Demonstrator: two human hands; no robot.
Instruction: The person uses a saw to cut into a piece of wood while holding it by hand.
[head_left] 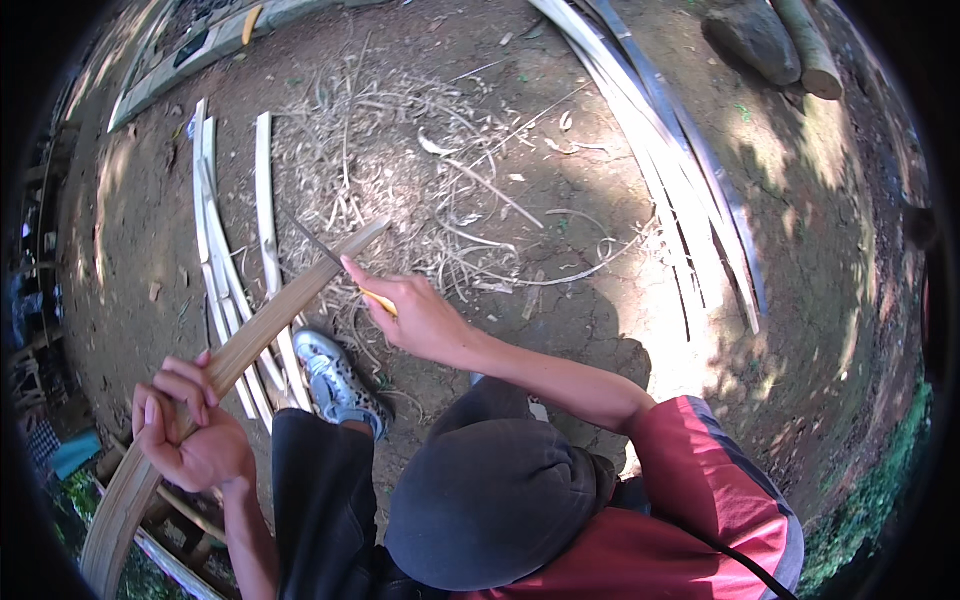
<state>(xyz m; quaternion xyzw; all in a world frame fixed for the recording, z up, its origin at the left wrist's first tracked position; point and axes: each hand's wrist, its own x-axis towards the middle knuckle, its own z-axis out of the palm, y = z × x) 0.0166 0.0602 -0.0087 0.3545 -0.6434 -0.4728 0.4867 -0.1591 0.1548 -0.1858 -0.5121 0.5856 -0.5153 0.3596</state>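
Note:
A long, pale brown bamboo slat (275, 318) runs slantwise from the lower left up toward the middle of the head view. My left hand (195, 425) is closed around it, fingers curled over its edge. My right hand (420, 315) grips a knife by its yellow handle (378, 301), forefinger stretched along toward the blade. The thin dark blade (312, 237) crosses the slat near its far end; whether it cuts into the wood cannot be made out. Curled shavings (385, 165) cover the ground beyond the slat's tip.
Several pale strips (264, 190) lie on the ground at left, partly under the slat. Another bundle of long strips (690, 170) lies at right. A rock (752, 42) and a log (808, 50) sit at the far right. My shoe (338, 380) is close below the slat.

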